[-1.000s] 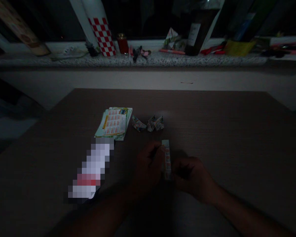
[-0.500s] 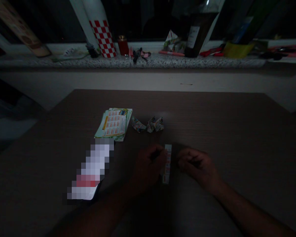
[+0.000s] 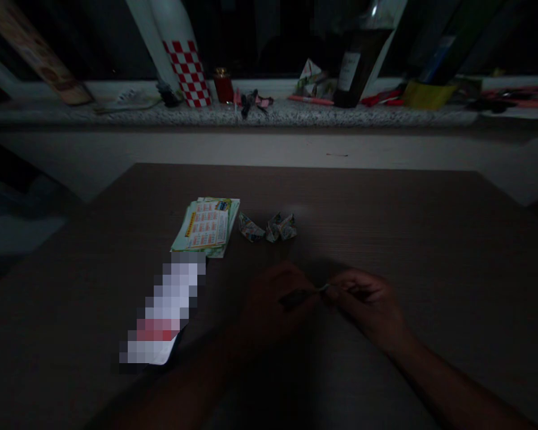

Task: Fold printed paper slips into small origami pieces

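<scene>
Between my two hands is a folded paper strip [image 3: 323, 288], turned nearly edge-on so that only a thin pale edge shows. My left hand [image 3: 273, 307] pinches it from the left with thumb and fingers. From the right, my right hand [image 3: 370, 301] closes its fingertips on the strip's other end. Beyond my hands lie small folded paper pieces: one [image 3: 251, 229] by itself on the left, and a pointed one [image 3: 281, 228] to its right. A stack of printed paper slips [image 3: 206, 224] rests to their left.
A bright, pixelated device [image 3: 164, 316], perhaps a phone, lies left of my hands on the dark wooden table [image 3: 407, 221]. Behind, a speckled stone sill [image 3: 287, 114] carries a red-and-white checkered bottle [image 3: 189, 71], a dark labelled bottle [image 3: 352, 71], a red jar [image 3: 224, 86] and a yellow holder [image 3: 430, 94].
The paper strip has turned from face-up, with its print showing, to edge-on. My left hand has shifted right, and my right hand, previously apart from the strip, now grips it.
</scene>
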A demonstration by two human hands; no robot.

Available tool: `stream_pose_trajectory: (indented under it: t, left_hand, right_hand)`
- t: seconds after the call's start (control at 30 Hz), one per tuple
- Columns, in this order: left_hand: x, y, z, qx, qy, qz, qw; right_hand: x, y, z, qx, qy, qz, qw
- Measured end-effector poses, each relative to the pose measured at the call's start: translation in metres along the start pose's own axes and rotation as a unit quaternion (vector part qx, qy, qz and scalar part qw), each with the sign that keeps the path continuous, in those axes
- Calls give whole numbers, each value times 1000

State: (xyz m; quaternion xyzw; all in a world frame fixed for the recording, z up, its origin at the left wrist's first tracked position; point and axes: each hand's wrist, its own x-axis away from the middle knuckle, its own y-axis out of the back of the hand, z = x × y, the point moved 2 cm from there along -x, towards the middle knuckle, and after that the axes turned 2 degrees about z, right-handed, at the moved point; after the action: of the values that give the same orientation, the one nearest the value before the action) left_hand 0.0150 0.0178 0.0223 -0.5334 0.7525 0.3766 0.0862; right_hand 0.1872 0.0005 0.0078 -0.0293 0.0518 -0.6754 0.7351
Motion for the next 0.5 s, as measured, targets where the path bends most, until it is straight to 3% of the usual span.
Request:
stream_pose_trajectory:
  t: [0.23,0.37,0.5]
  left_hand:
    - [-3,3,-5,-139,-123,-16,983]
    - [-3,2,-6,-151,-129,-11,980]
    - [-4,5,-7,-160,-92,-29,982]
  right_hand:
    - [0,0,3,48,26,-39,998]
    - [-4,2,4,83,31,-74,993]
    - [-10,4,4,123,44,-89,987]
